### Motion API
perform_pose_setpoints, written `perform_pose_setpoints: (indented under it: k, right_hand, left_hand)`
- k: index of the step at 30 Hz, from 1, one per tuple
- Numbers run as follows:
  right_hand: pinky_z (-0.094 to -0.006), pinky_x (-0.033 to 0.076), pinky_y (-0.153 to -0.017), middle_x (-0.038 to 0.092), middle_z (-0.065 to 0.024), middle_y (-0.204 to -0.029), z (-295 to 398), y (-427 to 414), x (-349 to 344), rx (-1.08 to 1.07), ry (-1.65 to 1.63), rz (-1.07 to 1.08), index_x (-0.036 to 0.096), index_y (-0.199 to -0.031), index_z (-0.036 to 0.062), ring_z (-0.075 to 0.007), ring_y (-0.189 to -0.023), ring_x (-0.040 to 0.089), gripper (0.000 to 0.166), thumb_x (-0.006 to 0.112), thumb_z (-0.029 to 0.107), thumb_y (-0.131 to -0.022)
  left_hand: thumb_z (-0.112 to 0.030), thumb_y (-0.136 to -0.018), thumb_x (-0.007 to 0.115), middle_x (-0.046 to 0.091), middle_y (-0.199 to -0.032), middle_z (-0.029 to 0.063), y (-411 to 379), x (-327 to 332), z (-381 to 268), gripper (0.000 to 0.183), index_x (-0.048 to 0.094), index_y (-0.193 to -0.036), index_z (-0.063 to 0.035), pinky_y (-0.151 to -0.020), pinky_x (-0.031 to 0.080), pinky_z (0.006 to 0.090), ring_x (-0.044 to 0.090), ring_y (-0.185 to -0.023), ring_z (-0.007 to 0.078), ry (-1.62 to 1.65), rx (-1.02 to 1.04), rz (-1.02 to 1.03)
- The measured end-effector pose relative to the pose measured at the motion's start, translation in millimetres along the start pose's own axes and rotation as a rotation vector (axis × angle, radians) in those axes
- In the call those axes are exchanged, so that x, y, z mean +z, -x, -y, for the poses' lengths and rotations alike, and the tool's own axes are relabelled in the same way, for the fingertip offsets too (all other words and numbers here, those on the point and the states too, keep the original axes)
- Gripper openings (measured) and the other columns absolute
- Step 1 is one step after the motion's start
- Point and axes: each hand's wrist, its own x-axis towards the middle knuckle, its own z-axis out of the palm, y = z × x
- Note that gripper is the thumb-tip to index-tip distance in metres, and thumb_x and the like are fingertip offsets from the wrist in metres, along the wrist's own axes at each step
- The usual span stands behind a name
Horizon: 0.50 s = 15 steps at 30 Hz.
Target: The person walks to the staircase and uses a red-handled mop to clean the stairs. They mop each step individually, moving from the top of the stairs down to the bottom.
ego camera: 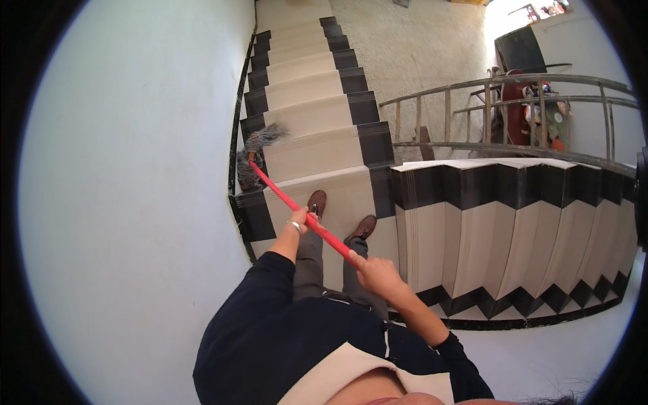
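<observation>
A mop with a red handle (281, 194) slants across the view in front of me. Its grey string head (249, 164) lies against the left side of the stairs, over the black edge tiles beside the wall. Lower on the handle, my left hand (302, 219) is closed around it, with a pale bracelet at the wrist. My right hand (377, 273) grips the handle's upper end near my waist. Both of my brown shoes (362, 228) stand on the beige landing (334, 258), just behind the edge of the stairs.
Beige stairs (309, 109) with black side tiles descend ahead along a white wall (131, 152). To the right is a second flight (476, 243), beside a metal railing (445, 147). Beyond the railing stand a dark red object (515, 116) and mixed items on the lower floor (410, 55).
</observation>
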Motion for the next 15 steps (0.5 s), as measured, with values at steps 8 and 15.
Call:
perform_pose_setpoints:
  k: [8,15]
  right_hand:
    - [-0.0413,0.043,-0.050,0.053,-0.0143,-0.067,-28,92,23,0.194,-0.167,0.018,0.036,-0.117,0.0196,-0.0312,-0.059,0.054,0.049,0.053,0.020,-0.070]
    - [-0.0357,0.041,-0.063,0.055,-0.0194,-0.075,-46,223,75,0.595,-0.830,-0.049,0.034,-0.120,0.0230,-0.0352,-0.074,0.054,0.051,0.054,0.022,-0.072]
  left_hand:
    - [-0.015,-0.079,0.038,0.050,-0.059,0.0166,14,21,89,0.015,0.037,-0.087,-0.0023,-0.047,0.046,0.0447,0.053,-0.051,0.0295,-0.248,-0.110,-0.039]
    - [-0.005,-0.075,0.042,0.052,-0.062,0.0216,78,91,192,0.016,0.038,-0.090,0.0007,-0.046,0.048,0.0473,0.055,-0.050,0.0329,-0.542,-0.197,-0.123]
